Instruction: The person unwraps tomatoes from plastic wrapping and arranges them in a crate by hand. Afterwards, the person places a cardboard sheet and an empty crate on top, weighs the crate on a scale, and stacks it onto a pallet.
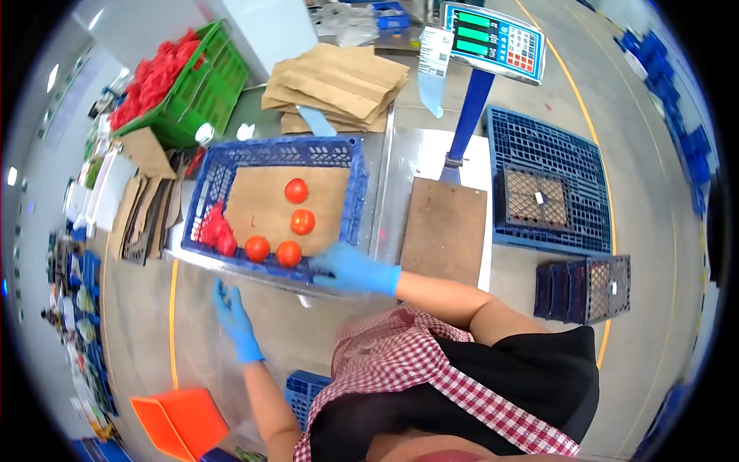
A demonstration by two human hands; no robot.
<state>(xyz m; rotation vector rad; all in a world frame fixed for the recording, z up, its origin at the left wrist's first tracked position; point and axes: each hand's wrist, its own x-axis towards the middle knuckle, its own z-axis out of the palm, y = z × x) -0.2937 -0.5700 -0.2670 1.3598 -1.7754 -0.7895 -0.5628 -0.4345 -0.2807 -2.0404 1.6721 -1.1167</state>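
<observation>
A blue plastic crate (356, 189) lined with brown paper sits on the metal table. Several red tomatoes (296, 191) lie in it, toward its right and near sides, and red netting (218, 231) is bunched in its near left corner. My right hand (350, 268), in a blue glove, is at the crate's near right corner; its fingers are blurred and partly hard to make out. My left hand (235, 319), also gloved in blue, hangs in front of the crate's near edge with fingers apart and nothing in them.
Brown paper sheets (339, 85) are stacked behind the crate. A green crate (192, 96) of red netting stands at the back left. To the right are a scale platform (444, 231) with its display (493, 42) and a blue pallet (550, 146). An orange bin (181, 423) is lower left.
</observation>
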